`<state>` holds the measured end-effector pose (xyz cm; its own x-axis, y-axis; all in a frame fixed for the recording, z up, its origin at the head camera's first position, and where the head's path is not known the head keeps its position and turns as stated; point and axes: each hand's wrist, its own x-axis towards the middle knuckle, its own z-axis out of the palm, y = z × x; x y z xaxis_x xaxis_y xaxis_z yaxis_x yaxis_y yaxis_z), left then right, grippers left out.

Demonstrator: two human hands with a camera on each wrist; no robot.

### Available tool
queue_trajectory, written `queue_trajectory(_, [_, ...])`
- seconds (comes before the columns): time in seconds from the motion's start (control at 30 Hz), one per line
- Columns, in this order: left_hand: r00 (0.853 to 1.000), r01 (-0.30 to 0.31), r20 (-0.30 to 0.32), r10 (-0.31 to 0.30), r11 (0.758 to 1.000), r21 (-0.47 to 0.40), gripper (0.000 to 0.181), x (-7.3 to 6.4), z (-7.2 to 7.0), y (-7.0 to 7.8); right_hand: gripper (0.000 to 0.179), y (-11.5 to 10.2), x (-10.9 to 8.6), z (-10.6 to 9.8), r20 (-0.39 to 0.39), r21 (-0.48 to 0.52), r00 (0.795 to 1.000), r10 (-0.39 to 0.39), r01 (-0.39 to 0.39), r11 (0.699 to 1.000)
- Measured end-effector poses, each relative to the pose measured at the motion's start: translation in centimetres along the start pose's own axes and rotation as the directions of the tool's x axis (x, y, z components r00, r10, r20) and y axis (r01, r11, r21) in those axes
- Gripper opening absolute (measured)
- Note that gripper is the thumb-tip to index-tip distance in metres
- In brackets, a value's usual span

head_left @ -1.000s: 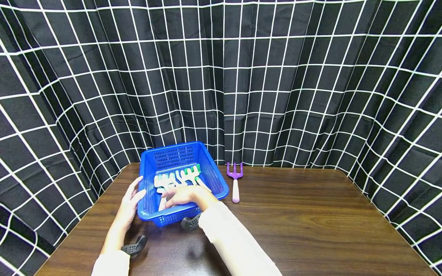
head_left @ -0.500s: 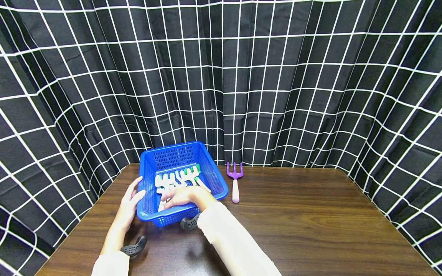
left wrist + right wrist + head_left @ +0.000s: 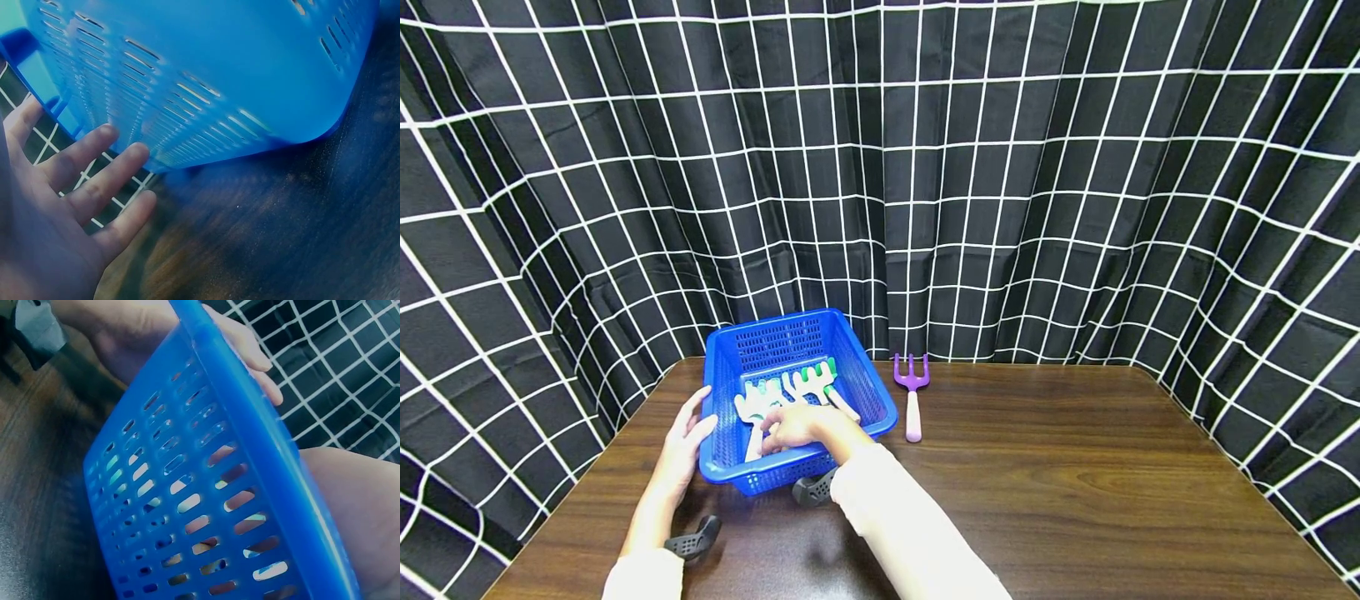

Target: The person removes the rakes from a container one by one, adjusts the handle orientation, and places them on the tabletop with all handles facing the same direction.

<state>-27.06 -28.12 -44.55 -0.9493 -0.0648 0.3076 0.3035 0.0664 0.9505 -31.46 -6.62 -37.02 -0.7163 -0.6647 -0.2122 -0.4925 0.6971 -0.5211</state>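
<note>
A blue plastic basket (image 3: 874,400) stands on the table, with several white and green toy garden forks (image 3: 812,379) inside. My left hand (image 3: 679,446) is at its left side; in the left wrist view the fingers (image 3: 103,187) spread, fairly straight, with fingertips at the slotted wall. My right hand (image 3: 793,425) reaches over the near rim into the basket, fingers bent down among the fork handles. I cannot tell whether it grips one. A pale handle (image 3: 754,442) lies just left of its thumb. In the right wrist view, the basket wall hides most of that hand.
A purple three-pronged garden fork (image 3: 912,400) with a pale pink handle lies right of the basket. The brown wooden table (image 3: 1075,467) ends at a black curtain (image 3: 1000,208) with a white grid. Black wrist straps (image 3: 694,537) sit on both wrists.
My right hand has shifted slightly right, its fingers more bent. The forks at the left inside the basket have shifted and their heads lie differently. My left hand stays at the basket's side.
</note>
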Motion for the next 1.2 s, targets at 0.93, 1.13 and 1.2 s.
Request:
queue_trajectory(0.93, [1.0,0.014,-0.011,-0.014,1.0,0.002,0.052,0.1,-0.3,-0.2,0.031,0.1,-0.8,-0.3,-0.475,-0.042,0.879,0.029,-0.056,0.998])
queue_trajectory(1.13, [1.0,0.01,-0.012,-0.01,1.0,0.009,0.051,0.1,-0.2,-0.1,0.039,0.1,-0.7,-0.2,-0.492,-0.059,0.869,0.055,-0.096,0.994])
queue_trajectory(1.2, [1.0,0.009,-0.011,-0.009,1.0,0.01,0.051,0.1,-0.2,-0.1,0.036,0.1,-0.5,-0.1,-0.49,-0.081,0.868,0.073,-0.129,0.988])
